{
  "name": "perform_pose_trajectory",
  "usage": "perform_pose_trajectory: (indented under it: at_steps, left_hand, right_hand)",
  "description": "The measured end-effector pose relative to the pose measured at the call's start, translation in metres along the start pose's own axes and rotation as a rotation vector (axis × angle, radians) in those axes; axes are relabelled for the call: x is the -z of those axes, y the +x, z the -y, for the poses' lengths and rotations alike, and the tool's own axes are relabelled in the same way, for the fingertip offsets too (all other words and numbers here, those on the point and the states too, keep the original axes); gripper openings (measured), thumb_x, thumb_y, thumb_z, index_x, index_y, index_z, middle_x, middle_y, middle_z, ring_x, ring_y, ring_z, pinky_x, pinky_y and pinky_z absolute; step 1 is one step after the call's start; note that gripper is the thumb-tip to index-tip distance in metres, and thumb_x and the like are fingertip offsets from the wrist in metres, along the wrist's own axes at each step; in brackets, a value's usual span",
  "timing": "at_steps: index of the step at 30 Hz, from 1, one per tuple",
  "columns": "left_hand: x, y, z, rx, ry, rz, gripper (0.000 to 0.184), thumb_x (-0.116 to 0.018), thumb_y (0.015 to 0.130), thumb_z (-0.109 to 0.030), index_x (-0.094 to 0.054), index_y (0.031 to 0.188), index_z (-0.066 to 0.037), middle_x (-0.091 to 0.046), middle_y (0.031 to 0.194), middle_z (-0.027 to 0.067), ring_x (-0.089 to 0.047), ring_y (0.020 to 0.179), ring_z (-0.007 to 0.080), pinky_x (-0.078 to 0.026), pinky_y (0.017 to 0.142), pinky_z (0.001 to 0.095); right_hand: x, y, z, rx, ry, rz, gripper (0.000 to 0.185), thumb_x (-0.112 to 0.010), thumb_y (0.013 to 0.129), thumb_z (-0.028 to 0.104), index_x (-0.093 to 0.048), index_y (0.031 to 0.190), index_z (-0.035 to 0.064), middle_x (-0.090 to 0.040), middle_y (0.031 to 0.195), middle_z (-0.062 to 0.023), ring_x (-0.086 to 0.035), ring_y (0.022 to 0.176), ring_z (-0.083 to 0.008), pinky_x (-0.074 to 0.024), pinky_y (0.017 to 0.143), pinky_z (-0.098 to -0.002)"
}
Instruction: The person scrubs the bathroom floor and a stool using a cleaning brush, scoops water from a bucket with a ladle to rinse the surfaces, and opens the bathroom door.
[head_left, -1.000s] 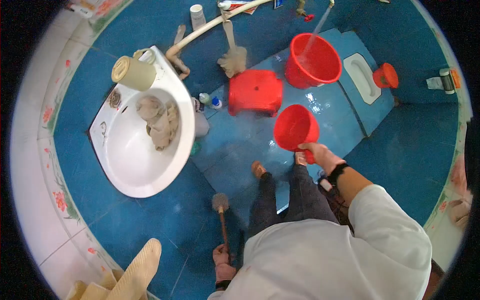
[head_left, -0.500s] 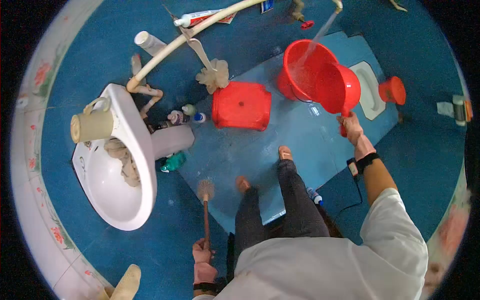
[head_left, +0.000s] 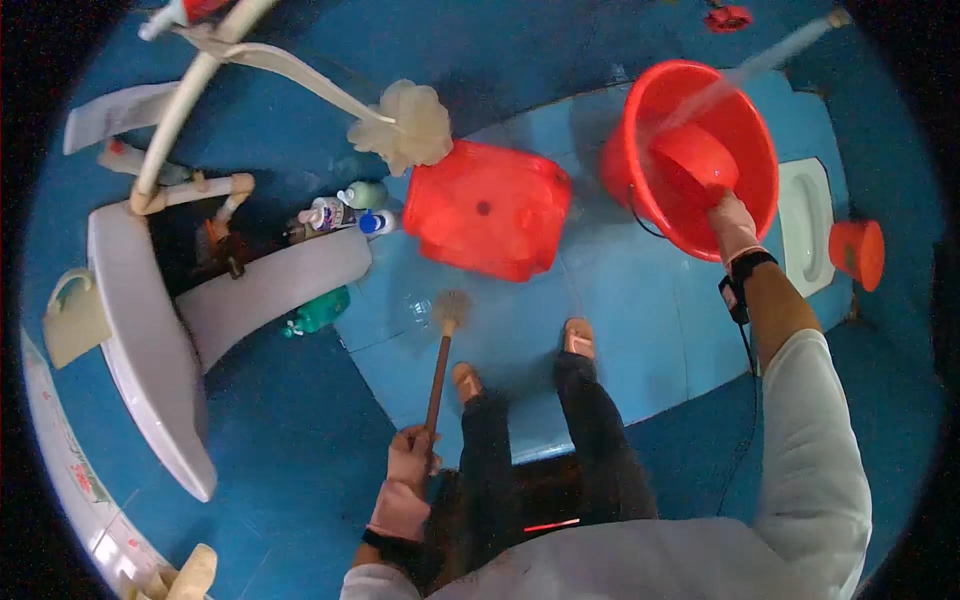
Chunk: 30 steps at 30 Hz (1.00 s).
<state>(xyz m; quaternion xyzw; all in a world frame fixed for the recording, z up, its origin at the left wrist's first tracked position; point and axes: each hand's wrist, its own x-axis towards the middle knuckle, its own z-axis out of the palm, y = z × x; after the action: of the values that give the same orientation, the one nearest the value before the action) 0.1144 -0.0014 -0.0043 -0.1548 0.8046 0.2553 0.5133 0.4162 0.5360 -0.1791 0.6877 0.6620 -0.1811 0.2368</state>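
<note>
In the head view, my right hand (head_left: 733, 222) is closed on the handle of a red mug (head_left: 692, 158), which is dipped inside a large red bucket (head_left: 622, 165). A stream of water (head_left: 770, 62) falls from the spout at the upper right into the bucket. My left hand (head_left: 408, 462) grips the brown handle of a toilet brush (head_left: 440, 375). The pale bristle head points away from me, over the blue tiles near my left foot. How deep the mug sits in the water is hard to make out.
A red stool (head_left: 490, 210) stands left of the bucket. Right of the bucket are a white squat toilet (head_left: 805, 235) and a small red container (head_left: 856, 252). The white washbasin (head_left: 145, 350) is at left, with several bottles (head_left: 330, 215) by its pedestal.
My right hand has lowered the red mug from beside the bucket's rim into the bucket. The brush in my left hand has shifted forward and right. The view has tilted and moved closer.
</note>
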Motion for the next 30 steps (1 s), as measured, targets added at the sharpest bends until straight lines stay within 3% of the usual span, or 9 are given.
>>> perform_pose_trajectory:
  at_steps: [6, 10, 11, 13, 15, 17, 20, 23, 30]
  left_hand:
    - [-0.08, 0.075, -0.018, -0.023, 0.025, -0.025, 0.025, -0.046, 0.088, -0.018, -0.051, 0.108, -0.002, -0.059, 0.083, 0.0056, -0.048, 0.045, 0.0104, -0.038, 0.036, 0.024]
    - [-0.117, 0.079, -0.015, -0.064, -0.103, -0.004, 0.026, -0.045, 0.089, -0.021, -0.052, 0.108, -0.005, -0.06, 0.082, 0.0032, -0.048, 0.047, 0.0094, -0.037, 0.036, 0.024]
    - [-0.123, 0.078, -0.012, -0.1, -0.082, -0.024, 0.025, -0.044, 0.089, -0.021, -0.053, 0.107, -0.005, -0.061, 0.082, 0.0031, -0.05, 0.048, 0.0102, -0.039, 0.036, 0.0243]
    - [-0.135, 0.082, -0.007, -0.144, -0.071, -0.022, 0.021, -0.046, 0.089, -0.018, -0.054, 0.103, -0.005, -0.059, 0.08, 0.0033, -0.046, 0.043, 0.01, -0.036, 0.034, 0.024]
    - [-0.141, 0.082, -0.005, -0.258, -0.01, 0.003, 0.02, -0.047, 0.089, -0.016, -0.055, 0.103, -0.005, -0.058, 0.079, 0.0034, -0.045, 0.04, 0.0099, -0.035, 0.032, 0.0238]
    - [-0.149, 0.086, -0.014, -0.443, 0.097, 0.057, 0.021, -0.048, 0.089, -0.014, -0.055, 0.105, -0.004, -0.059, 0.079, 0.0035, -0.046, 0.041, 0.0098, -0.036, 0.033, 0.0238]
    - [-0.153, 0.086, -0.04, -0.533, 0.26, 0.159, 0.031, -0.047, 0.088, -0.02, -0.052, 0.115, -0.005, -0.062, 0.083, 0.0088, -0.058, 0.061, 0.0142, -0.046, 0.053, 0.0272]
    - [-0.158, 0.068, -0.068, -0.278, 0.201, 0.159, 0.029, -0.047, 0.088, -0.02, -0.053, 0.113, -0.006, -0.063, 0.085, 0.0118, -0.061, 0.072, 0.0205, -0.048, 0.062, 0.0297]
    - [-0.146, 0.098, -0.042, -0.608, 0.4, 0.019, 0.026, -0.047, 0.087, -0.021, -0.055, 0.109, -0.008, -0.062, 0.091, 0.0142, -0.06, 0.083, 0.0297, -0.047, 0.073, 0.0347]
  right_hand:
    - [-0.085, 0.067, 0.011, 0.153, -0.125, 0.092, 0.031, -0.046, 0.08, 0.016, -0.056, 0.109, 0.0106, -0.058, 0.105, -0.0147, -0.055, 0.1, -0.0281, -0.0449, 0.083, -0.0378]
    - [-0.078, 0.047, 0.037, 0.593, -0.566, 0.225, 0.022, -0.054, 0.078, 0.017, -0.061, 0.098, 0.0119, -0.063, 0.091, -0.0102, -0.061, 0.085, -0.0228, -0.049, 0.071, -0.0342]
    - [-0.07, 0.041, 0.036, 0.629, -0.511, 0.266, 0.02, -0.056, 0.078, 0.018, -0.062, 0.096, 0.0123, -0.064, 0.088, -0.0091, -0.062, 0.081, -0.0215, -0.05, 0.069, -0.0333]
    - [-0.058, 0.028, 0.019, 0.283, 0.429, 0.472, 0.019, -0.058, 0.079, 0.019, -0.063, 0.097, 0.0139, -0.062, 0.085, -0.0053, -0.06, 0.074, -0.0182, -0.0483, 0.062, -0.0277]
    - [-0.047, 0.012, 0.015, 0.005, 1.039, 0.541, 0.019, -0.06, 0.078, 0.019, -0.062, 0.097, 0.0143, -0.06, 0.082, -0.0025, -0.056, 0.066, -0.015, -0.0459, 0.056, -0.0228]
    - [-0.032, -0.005, 0.013, -0.159, 1.323, 0.503, 0.02, -0.063, 0.077, 0.018, -0.061, 0.097, 0.0135, -0.057, 0.079, -0.0007, -0.051, 0.059, -0.012, -0.0428, 0.05, -0.0186]
    - [-0.01, -0.026, 0.0, -0.257, 1.469, 0.488, 0.022, -0.064, 0.076, 0.019, -0.061, 0.097, 0.0113, -0.058, 0.082, -0.0034, -0.052, 0.06, -0.0111, -0.0407, 0.046, -0.0156]
    - [0.001, -0.022, -0.027, -0.275, 1.433, 0.575, 0.029, -0.067, 0.075, 0.021, -0.055, 0.099, 0.0108, -0.057, 0.077, -0.0046, -0.051, 0.055, -0.0079, -0.0375, 0.039, -0.0137]
    - [0.013, -0.114, -0.076, -0.176, 1.603, 0.518, 0.036, -0.064, 0.077, 0.031, -0.049, 0.102, 0.0088, -0.054, 0.071, -0.0027, -0.047, 0.045, -0.0051, -0.0351, 0.035, -0.0124]
